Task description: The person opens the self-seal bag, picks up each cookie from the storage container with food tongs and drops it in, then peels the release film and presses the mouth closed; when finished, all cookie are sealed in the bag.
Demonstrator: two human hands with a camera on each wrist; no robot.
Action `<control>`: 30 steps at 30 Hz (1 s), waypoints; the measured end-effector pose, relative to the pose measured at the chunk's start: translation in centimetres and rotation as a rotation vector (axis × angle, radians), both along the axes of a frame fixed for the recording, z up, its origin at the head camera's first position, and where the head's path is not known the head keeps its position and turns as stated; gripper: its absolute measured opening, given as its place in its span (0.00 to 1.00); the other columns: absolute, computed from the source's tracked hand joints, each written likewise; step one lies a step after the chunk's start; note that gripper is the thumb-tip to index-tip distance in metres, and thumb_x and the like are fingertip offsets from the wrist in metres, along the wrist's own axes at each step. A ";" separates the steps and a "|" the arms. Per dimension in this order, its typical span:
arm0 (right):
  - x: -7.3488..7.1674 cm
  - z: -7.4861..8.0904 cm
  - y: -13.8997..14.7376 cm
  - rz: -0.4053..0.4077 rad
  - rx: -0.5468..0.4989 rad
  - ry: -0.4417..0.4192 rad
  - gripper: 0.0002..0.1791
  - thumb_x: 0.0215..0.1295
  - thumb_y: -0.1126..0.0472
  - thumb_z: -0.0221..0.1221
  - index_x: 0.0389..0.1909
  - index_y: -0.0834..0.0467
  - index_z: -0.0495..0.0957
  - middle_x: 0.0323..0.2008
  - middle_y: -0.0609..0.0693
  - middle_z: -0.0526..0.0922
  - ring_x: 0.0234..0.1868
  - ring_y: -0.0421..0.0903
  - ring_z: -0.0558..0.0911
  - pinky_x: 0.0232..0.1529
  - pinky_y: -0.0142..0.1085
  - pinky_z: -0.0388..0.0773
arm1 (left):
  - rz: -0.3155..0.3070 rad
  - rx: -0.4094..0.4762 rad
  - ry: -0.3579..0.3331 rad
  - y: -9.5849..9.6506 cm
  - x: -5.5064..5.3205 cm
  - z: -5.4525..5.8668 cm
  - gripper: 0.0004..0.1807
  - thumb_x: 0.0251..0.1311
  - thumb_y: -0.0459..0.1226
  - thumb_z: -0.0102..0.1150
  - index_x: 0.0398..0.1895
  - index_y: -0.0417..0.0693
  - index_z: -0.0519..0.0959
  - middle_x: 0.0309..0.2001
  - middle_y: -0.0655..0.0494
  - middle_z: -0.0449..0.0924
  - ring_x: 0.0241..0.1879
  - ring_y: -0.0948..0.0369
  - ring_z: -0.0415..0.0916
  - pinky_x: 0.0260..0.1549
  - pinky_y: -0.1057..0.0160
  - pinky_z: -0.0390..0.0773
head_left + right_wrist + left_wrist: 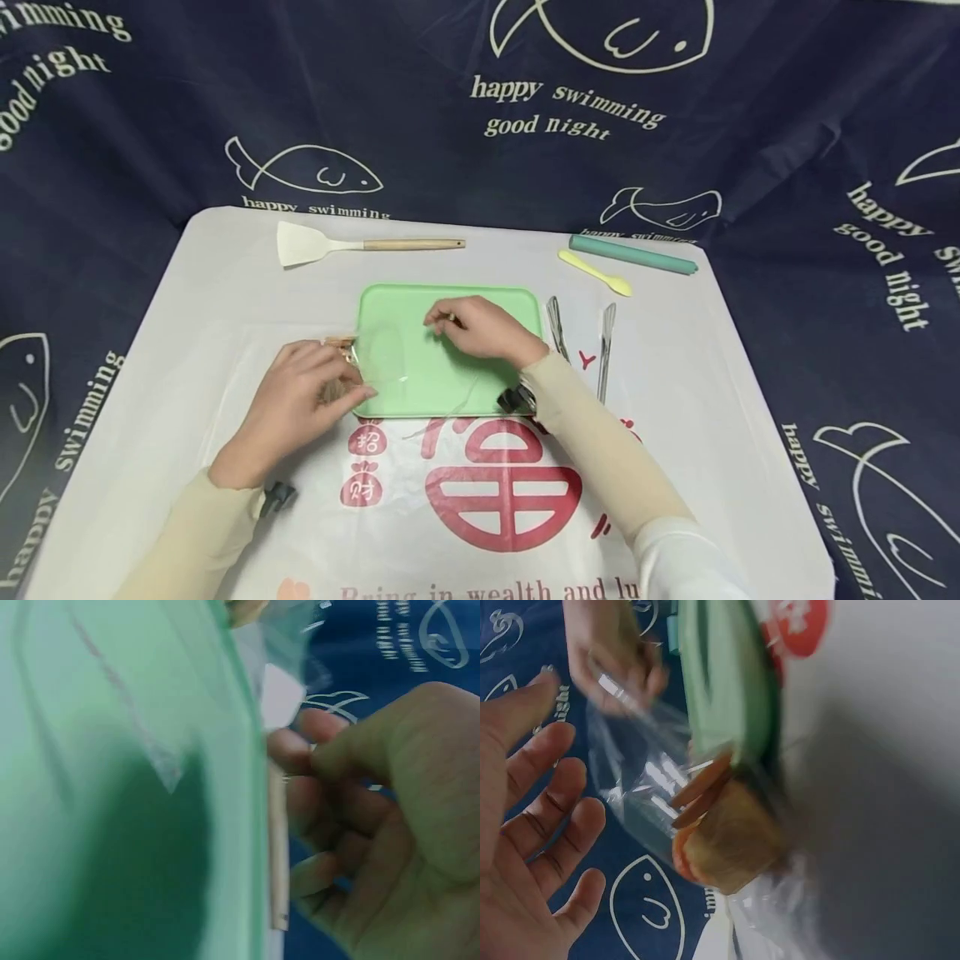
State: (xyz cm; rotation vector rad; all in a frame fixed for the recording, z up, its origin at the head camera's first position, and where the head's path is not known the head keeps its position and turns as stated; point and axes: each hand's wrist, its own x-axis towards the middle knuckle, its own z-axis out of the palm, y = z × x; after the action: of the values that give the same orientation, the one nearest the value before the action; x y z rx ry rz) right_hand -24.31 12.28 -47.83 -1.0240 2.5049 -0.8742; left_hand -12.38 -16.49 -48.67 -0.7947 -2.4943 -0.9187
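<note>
A clear plastic bag (641, 769) spreads over the left part of a green tray (450, 392). Thumb and fingers of my right hand (483, 329) pinch the bag's edge above the tray, as the left wrist view shows. Inside the bag are a tan, bread-like piece (731, 840) with an orange-red edge and several brown, stick-like pieces (701, 791). My left hand (300, 396) is beside the tray's left edge, close to these pieces. Its fingers are loosely bent and spread, with nothing between them in the left wrist view.
Behind the tray lies a white spatula (303, 244) with a wooden handle. Back right are a yellow spoon (596, 272) and a teal rod (633, 254). Two shiny metal utensils (606, 350) lie right of the tray. A printed white cover (300, 542) drapes the table.
</note>
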 end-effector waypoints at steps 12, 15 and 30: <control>-5.6 -3.0 -7.6 0.133 -0.256 -0.176 0.16 0.72 0.68 0.61 0.59 0.56 0.82 0.53 0.48 0.83 0.51 0.39 0.79 0.51 0.31 0.76 | 0.055 -0.134 0.059 0.3 0.5 -1.1 0.12 0.50 0.42 0.78 0.32 0.51 0.83 0.35 0.59 0.80 0.40 0.54 0.77 0.57 0.48 0.67; -6.0 -3.1 -8.1 0.174 -0.306 -0.216 0.14 0.71 0.69 0.61 0.54 0.57 0.84 0.52 0.46 0.84 0.51 0.38 0.79 0.51 0.32 0.76 | 0.065 -0.153 0.059 0.5 0.5 -1.0 0.11 0.50 0.42 0.78 0.32 0.52 0.83 0.36 0.59 0.81 0.39 0.54 0.77 0.58 0.47 0.67; -5.2 -2.1 -8.2 0.236 -0.403 -0.331 0.13 0.70 0.75 0.59 0.53 0.72 0.80 0.53 0.63 0.83 0.49 0.49 0.80 0.50 0.37 0.76 | 0.113 -0.200 0.033 1.3 0.2 -1.1 0.11 0.50 0.39 0.79 0.33 0.51 0.83 0.34 0.58 0.81 0.46 0.51 0.80 0.61 0.45 0.65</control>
State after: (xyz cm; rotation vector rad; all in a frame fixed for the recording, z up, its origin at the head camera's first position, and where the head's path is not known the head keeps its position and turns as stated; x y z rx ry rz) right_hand -29.51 4.05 -49.93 -1.1520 1.9326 -1.3772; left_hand -12.23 -15.16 -49.73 -0.7137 -2.6003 -0.6203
